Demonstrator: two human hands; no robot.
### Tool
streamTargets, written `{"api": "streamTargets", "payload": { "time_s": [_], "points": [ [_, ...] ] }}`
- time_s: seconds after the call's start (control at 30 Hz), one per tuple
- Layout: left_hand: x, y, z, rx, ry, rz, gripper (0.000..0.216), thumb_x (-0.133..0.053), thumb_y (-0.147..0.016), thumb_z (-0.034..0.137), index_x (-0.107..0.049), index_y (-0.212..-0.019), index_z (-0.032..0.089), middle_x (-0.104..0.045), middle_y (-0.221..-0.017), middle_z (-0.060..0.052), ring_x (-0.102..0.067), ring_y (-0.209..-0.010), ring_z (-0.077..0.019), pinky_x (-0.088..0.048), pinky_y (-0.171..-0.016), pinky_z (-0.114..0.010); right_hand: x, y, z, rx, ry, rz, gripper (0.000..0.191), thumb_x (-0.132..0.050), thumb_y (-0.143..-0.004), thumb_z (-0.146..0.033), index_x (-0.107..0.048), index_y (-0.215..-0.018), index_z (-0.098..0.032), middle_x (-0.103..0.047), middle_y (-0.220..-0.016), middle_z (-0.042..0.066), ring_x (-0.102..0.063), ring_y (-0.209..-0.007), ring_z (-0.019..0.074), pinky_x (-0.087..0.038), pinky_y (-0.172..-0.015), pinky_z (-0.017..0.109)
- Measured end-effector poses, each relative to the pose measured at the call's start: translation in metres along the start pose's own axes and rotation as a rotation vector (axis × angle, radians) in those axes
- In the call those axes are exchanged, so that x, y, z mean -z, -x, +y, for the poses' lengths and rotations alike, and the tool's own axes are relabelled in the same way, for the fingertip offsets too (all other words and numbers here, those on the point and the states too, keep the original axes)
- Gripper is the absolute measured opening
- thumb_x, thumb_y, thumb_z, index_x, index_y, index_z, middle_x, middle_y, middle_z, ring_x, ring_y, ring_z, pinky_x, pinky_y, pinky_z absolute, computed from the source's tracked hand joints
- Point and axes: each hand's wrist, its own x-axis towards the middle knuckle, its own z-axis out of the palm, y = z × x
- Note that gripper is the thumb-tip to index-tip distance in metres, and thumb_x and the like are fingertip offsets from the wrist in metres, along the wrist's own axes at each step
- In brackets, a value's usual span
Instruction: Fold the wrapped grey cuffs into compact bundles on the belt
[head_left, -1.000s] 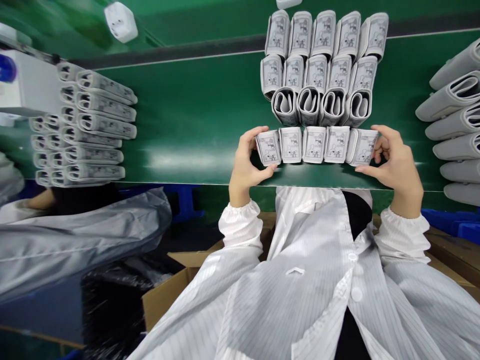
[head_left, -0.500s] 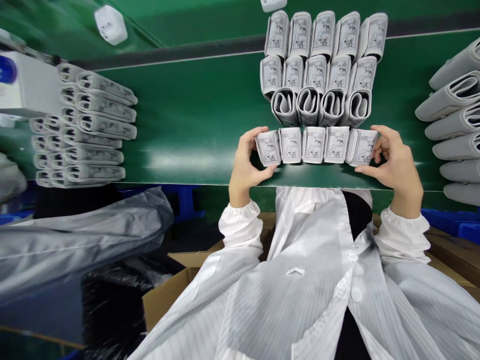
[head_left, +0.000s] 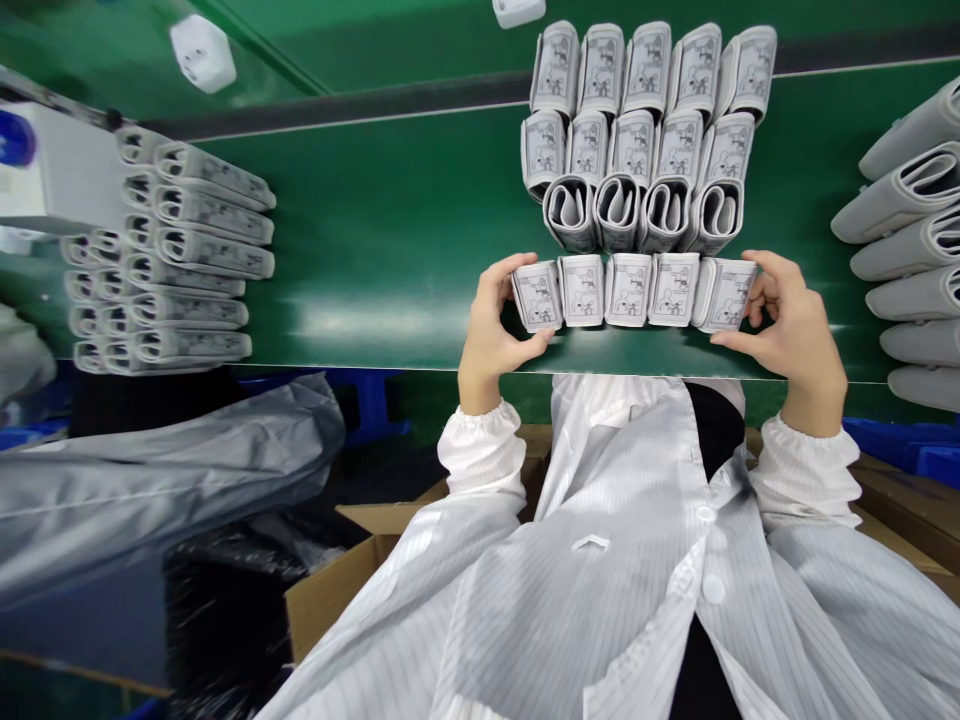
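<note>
A row of several rolled grey blood pressure cuffs (head_left: 628, 290), printed with line drawings, lies side by side near the front edge of the green table. My left hand (head_left: 496, 325) is curved around the left end of this row, with thumb and fingers on the end cuff (head_left: 538, 297). At the opposite end, my right hand (head_left: 795, 325) grips the outermost cuff (head_left: 726, 296) the same way. Just beyond the row stand more rolled cuffs (head_left: 632, 145), stacked in several tiers; those lowest in view show their coiled ends.
Stacked folded cuffs (head_left: 202, 255) stand at the left beside a white box-shaped device (head_left: 64, 165). More grey cuffs (head_left: 919, 230) lie at the right edge. White devices (head_left: 202, 53) sit on a green strip at the back. Below are an open carton (head_left: 330, 595) and another person's grey sleeve (head_left: 187, 480).
The white devices on the back strip have shifted a little to the left. Both my hands and the row of cuffs between them look unmoved.
</note>
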Motion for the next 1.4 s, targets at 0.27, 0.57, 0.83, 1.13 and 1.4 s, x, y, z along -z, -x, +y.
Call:
{"api": "streamTargets", "payload": {
  "time_s": [0.27,0.57,0.83,1.13,1.4],
  "points": [
    [0.0003,-0.0006,0.0022,-0.009,-0.001,-0.002,0.099,-0.085,-0.094,0.078,-0.040,-0.175,0.040,-0.057,-0.172,-0.014,-0.065,-0.160,-0.0451,-0.062,-0.131,-0.069,0.0029,-0.0004,-0.0060,-0.010,0.006,-0.012,0.110,-0.091,-0.084,-0.092,-0.053,-0.172,-0.038,-0.077,-0.105,0.006,-0.082,-0.098,0.0382,-0.072,-0.090,0.060],
    [0.0004,-0.0007,0.0014,-0.007,-0.002,0.001,0.102,-0.086,-0.092,0.082,-0.041,-0.174,0.042,-0.058,-0.171,-0.013,-0.067,-0.159,-0.0449,-0.063,-0.130,-0.069,-0.0010,-0.0003,-0.0032,0.002,0.008,0.022,0.113,-0.090,-0.080,-0.096,-0.055,-0.169,-0.035,-0.076,-0.105,0.006,-0.083,-0.101,0.0396,-0.072,-0.093,0.060],
    [0.0000,-0.0006,0.0022,-0.005,-0.003,0.005,0.099,-0.084,-0.094,0.081,-0.041,-0.174,0.042,-0.058,-0.171,-0.013,-0.067,-0.159,-0.0437,-0.064,-0.130,-0.066,-0.0004,-0.0005,-0.0032,0.005,0.000,0.018,0.113,-0.091,-0.080,-0.096,-0.055,-0.169,-0.036,-0.077,-0.105,0.006,-0.084,-0.102,0.0398,-0.073,-0.094,0.062],
    [-0.0004,-0.0006,0.0009,-0.014,0.002,0.016,0.101,-0.086,-0.093,0.082,-0.042,-0.174,0.040,-0.059,-0.171,-0.014,-0.069,-0.157,-0.0429,-0.065,-0.128,-0.065,0.0002,-0.0001,-0.0022,0.003,0.003,0.002,0.113,-0.094,-0.082,-0.091,-0.053,-0.172,-0.035,-0.077,-0.108,0.007,-0.083,-0.105,0.0406,-0.072,-0.092,0.061],
    [0.0009,-0.0012,-0.0009,-0.039,0.021,0.009,0.102,-0.089,-0.093,0.078,-0.043,-0.175,0.040,-0.059,-0.171,-0.013,-0.067,-0.159,-0.0433,-0.062,-0.133,-0.064,-0.0002,0.0001,-0.0009,0.015,0.020,0.009,0.116,-0.091,-0.082,-0.095,-0.053,-0.172,-0.034,-0.075,-0.103,0.006,-0.081,-0.095,0.0373,-0.070,-0.088,0.058]
  ]
}}
